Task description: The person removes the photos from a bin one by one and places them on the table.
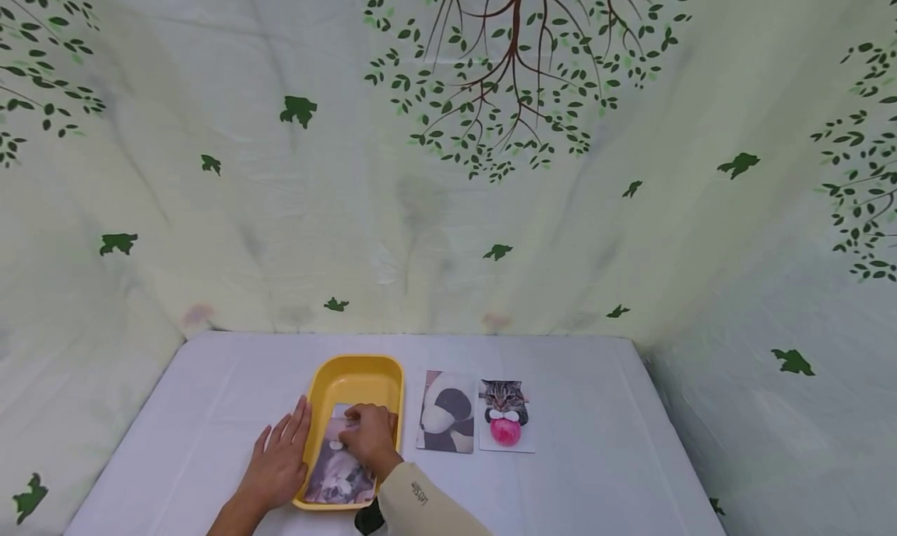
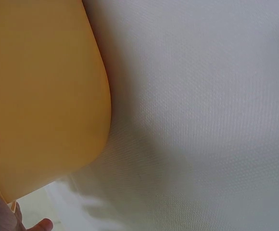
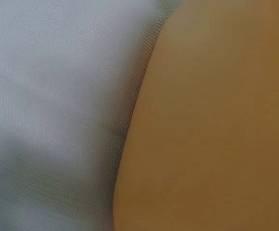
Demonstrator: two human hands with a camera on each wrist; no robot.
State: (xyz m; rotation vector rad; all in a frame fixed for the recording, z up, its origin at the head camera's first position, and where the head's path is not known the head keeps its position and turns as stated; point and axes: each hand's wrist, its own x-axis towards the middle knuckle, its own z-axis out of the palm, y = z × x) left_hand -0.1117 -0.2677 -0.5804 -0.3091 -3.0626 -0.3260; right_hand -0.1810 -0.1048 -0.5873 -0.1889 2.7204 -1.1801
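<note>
A yellow tray stands on the white table, with picture cards lying in its near part. The top card shows a fluffy grey-and-white animal on a pinkish ground. My right hand reaches over the tray's right side, its curled fingers and thumb pinching the card near its upper edge. My left hand rests along the tray's left rim, fingers stretched out. In the left wrist view, the tray's outer wall fills the left side, with fingers at the bottom corner. The right wrist view shows the tray wall.
Right of the tray, two picture cards lie side by side: a black-and-white plush card and a cat card with a pink ball. A white cloth covers the table. Curtains printed with branches and leaves surround it.
</note>
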